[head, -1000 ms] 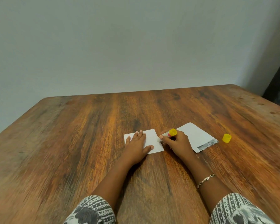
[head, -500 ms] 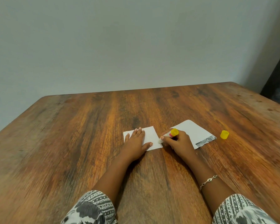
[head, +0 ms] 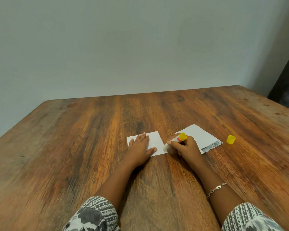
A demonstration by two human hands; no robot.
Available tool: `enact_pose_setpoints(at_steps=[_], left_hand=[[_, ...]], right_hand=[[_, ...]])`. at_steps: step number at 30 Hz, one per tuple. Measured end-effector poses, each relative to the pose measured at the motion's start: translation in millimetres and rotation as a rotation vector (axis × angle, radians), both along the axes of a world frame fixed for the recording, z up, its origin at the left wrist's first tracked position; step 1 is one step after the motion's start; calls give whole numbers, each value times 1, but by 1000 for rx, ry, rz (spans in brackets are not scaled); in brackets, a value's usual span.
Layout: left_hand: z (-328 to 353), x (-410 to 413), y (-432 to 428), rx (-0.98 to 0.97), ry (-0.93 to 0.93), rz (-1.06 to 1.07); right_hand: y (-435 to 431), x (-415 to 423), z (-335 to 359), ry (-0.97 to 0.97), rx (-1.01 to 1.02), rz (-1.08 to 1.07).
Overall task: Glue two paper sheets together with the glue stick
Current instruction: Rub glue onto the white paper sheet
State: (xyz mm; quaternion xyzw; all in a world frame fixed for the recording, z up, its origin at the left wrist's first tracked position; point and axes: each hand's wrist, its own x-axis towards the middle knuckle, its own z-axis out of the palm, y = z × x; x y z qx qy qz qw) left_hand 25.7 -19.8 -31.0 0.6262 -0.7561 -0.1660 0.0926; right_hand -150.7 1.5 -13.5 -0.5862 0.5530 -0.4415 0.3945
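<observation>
Currently, per the head view:
Surface: wooden desk, grain running from near edge to far edge; far edge meets a plain wall.
Sheet 1: small white paper sheet, lying flat near the middle of the desk, slightly toward the near edge.
Left hand: palm down on sheet 1, fingers spread flat, thumb out toward the right; gripping nothing, only pressing the sheet.
Sheet 2: second white sheet, flat, just right of sheet 1 and apart from it; its near-right edge shows a grey printed strip.
Glue stick: tilted, yellow base up and away from the person, white end down at the right edge of sheet 1; actual contact with the paper is blurred, cannot tell.
Right hand: fingers wrapped tight round the glue stick, partly overlapping sheet 2.
Cap: yellow cap, off the stick, standing on the desk just right of sheet 2, toward the right edge.
Wrist: thin bracelet on the right forearm.
Sleeves: patterned grey-and-white sleeves at the near edge.
</observation>
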Motion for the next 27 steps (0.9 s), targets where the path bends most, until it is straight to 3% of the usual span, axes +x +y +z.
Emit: enact_pose_setpoints(at_steps=[7, 13, 19, 27], left_hand=[[16, 17, -3, -160, 108, -87], [21, 37, -7, 38, 140, -190], [23, 29, -4, -36, -41, -151], [17, 7, 11, -227, -227, 79]], right_hand=[[-2, -1, 2, -95, 3, 25], [-3, -3, 0, -88, -7, 21], [-3, -3, 0, -94, -18, 25], [-4, -3, -1, -82, -13, 18]])
